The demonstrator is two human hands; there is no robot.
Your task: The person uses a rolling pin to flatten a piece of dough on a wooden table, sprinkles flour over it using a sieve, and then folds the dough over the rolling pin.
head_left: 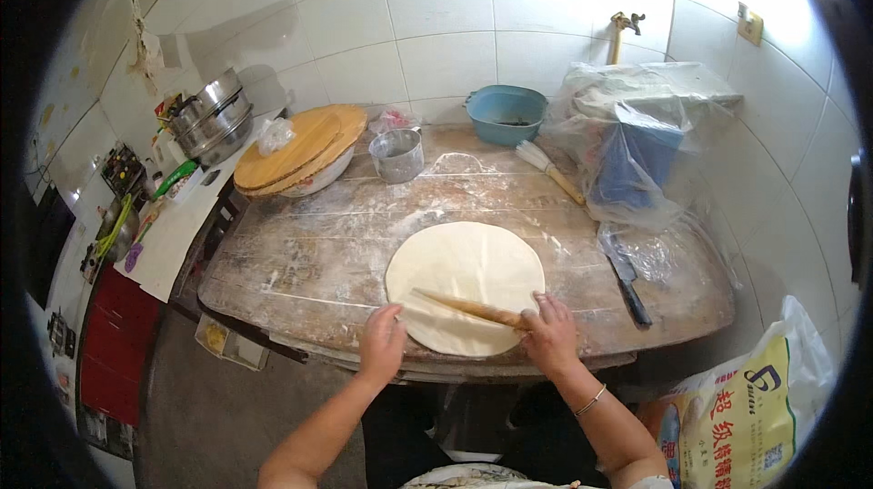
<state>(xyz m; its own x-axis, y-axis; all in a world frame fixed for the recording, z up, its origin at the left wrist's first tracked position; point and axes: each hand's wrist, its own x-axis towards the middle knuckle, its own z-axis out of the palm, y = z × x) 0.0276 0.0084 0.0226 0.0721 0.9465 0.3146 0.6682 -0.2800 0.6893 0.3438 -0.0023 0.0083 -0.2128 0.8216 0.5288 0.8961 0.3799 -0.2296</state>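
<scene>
A wide, flat, pale sheet of dough [464,257] lies on the floured wooden table near its front edge. Across its lower half rests a tapered wooden rolling pin [459,303], tilted down toward the right. My right hand [551,332] is closed around the pin's right end, beside the dough's right rim. At the lower left rim is my left hand [382,342], its fingers drawn together on the dough's edge; the fingertips are only partly visible. A bracelet circles my right wrist.
A metal pot [397,156], round wooden boards on a bowl [300,151] and a blue-green basin [506,114] stand at the back. On the right are a brush [551,172], a knife [624,280] and a plastic-covered blue box [637,157]. A printed sack [741,407] stands lower right.
</scene>
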